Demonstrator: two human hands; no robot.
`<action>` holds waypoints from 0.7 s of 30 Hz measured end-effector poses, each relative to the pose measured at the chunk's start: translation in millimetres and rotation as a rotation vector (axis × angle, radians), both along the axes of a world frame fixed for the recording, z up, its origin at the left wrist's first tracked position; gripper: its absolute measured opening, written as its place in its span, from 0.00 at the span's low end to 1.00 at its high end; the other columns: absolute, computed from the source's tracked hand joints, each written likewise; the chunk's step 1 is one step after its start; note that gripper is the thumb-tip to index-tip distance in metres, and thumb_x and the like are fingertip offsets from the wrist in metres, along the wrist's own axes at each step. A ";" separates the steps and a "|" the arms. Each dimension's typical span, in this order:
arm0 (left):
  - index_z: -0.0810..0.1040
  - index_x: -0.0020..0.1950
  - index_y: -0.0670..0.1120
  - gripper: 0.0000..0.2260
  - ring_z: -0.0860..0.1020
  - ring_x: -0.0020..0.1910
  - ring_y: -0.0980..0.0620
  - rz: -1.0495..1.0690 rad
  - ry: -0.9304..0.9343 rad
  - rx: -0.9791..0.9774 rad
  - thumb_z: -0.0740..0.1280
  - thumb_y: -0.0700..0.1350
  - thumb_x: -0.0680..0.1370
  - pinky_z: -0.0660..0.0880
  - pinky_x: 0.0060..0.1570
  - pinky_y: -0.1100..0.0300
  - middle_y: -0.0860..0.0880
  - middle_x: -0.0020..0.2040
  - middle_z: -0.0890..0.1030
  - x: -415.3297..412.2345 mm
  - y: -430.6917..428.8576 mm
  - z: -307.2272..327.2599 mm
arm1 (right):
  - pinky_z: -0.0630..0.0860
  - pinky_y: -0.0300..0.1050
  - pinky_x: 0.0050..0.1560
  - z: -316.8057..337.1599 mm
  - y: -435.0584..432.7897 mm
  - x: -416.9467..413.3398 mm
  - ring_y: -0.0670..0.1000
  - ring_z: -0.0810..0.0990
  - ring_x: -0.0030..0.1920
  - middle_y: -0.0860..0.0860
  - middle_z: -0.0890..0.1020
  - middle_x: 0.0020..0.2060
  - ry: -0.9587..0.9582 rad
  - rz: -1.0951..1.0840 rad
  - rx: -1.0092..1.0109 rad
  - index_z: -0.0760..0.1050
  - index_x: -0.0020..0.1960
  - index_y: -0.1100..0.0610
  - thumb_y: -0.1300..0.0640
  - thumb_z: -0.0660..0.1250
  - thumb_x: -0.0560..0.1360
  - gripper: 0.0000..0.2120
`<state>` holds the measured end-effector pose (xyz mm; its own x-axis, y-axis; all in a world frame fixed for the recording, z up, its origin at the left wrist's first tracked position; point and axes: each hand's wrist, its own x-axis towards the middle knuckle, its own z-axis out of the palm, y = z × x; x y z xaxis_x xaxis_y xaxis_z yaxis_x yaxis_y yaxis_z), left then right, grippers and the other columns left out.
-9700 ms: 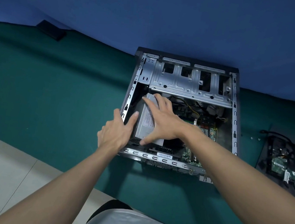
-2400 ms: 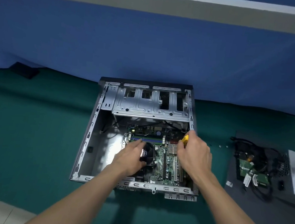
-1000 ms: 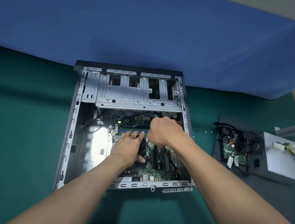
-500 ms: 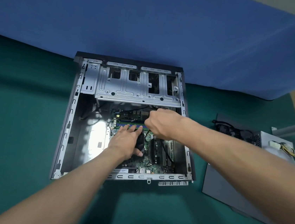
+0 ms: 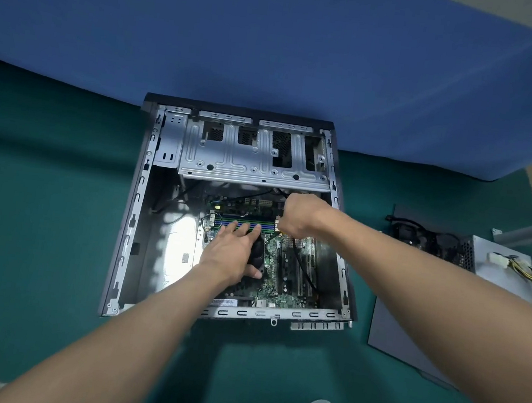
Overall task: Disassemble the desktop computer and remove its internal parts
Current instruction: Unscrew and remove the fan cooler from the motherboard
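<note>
Grip, L hand (image 5: 235,254): open, fingers straight, lying flat across CPU fan (image 5: 258,255) w/ tips touching RAM sticks (image 5: 245,223). Grip, R hand (image 5: 299,218): curled tight at the sticks' 3 o'clock end; what it holds, if anything, can't be told.

Worktop (image 5: 39,225), green, carries computer case (image 5: 138,220), open side up, at centre. Side panel (image 5: 402,333) lies at 3 o'clock of case, well apart, bearing a drive w/ cables (image 5: 419,238); PSU (image 5: 501,274) just beside drive, further toward 3 o'clock. Drive cage (image 5: 249,163) at case's 12 o'clock end, bays look vacant. Motherboard (image 5: 286,270) fills case's 3–6 o'clock part; bare bay at 9 o'clock.

Est. progress: approx. halfway. Out: panel, PSU, drive. Left: RAM, fan, board, cables. Step in hand prob. RAM release.
</note>
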<state>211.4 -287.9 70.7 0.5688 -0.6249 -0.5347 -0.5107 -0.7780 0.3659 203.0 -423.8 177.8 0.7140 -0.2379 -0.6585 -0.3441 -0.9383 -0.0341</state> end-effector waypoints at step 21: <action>0.46 0.79 0.51 0.45 0.46 0.78 0.46 -0.022 -0.006 -0.016 0.70 0.60 0.72 0.44 0.75 0.53 0.47 0.80 0.51 1.0 2.8 -2.3 | 0.69 0.44 0.28 -4.4 4.5 12.3 0.52 0.72 0.31 0.58 0.76 0.40 0.166 -0.284 0.123 0.71 0.45 0.64 0.66 0.54 0.78 0.08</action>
<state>212.4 -285.1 68.4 0.5584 -0.6457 -0.5209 -0.5299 -0.7607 0.3749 215.3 -419.2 173.3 0.5117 -0.3233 -0.7960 -0.6011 -0.7967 -0.0628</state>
